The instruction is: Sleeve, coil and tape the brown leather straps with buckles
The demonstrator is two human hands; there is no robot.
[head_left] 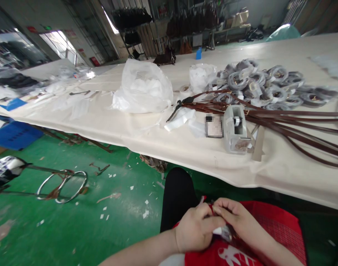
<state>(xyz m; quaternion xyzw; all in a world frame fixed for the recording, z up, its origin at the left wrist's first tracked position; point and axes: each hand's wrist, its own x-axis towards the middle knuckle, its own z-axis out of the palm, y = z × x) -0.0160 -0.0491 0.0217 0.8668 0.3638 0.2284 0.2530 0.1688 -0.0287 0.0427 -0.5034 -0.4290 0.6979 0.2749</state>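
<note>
Beyond right hand (pixel 236 214), coils (pixel 278 74) in plastic wrappers (pixel 331 91)

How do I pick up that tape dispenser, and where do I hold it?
Probably squeeze the two long sides of the tape dispenser, coming down from above the table's near edge. Its body is long and narrow and stands close to that edge, while brown straps stretch away to its right, crowding that side.

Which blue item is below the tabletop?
The blue box at far left, below the edge of the cream tabletop, with dark markings. The blue piece near the left end and the small one farther back both sit on top.
</note>
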